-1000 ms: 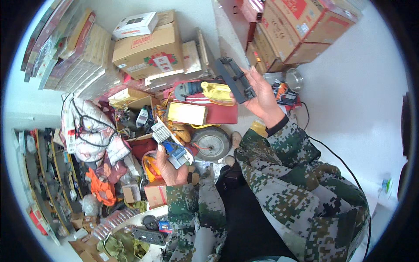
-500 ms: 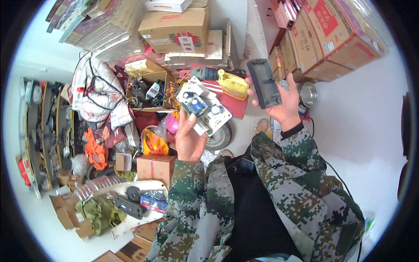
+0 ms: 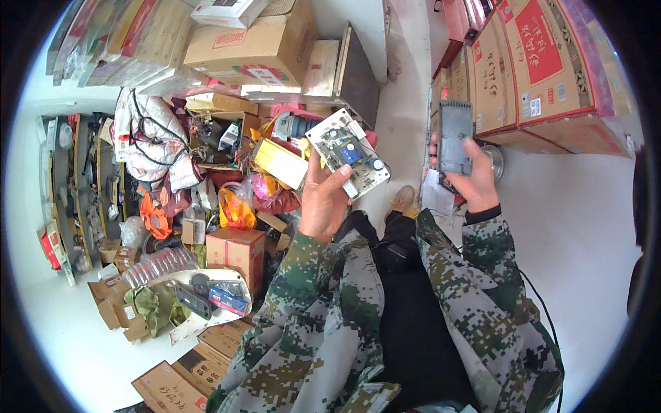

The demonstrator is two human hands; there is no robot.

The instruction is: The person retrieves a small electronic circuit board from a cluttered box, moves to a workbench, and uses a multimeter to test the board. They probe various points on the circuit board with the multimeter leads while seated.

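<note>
Clearly, a circuit board (image 3: pixel 333 144) and a grey plastic housing (image 3: pixel 455 134) were held apart.
The left hand (image 3: pixel 323 204) pinched the board's edge, thumb on top (a blue component (image 3: pixel 352 153) sat mid-board); the right hand (image 3: pixel 476 180) curled its fingers around the housing.

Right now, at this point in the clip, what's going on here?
A person's left hand holds a circuit board, its components facing the camera. Their right hand holds a grey casing, apart from the board. Beyond the casing stand stacked cartons; on the left, an orange bag sits among clutter.
</note>
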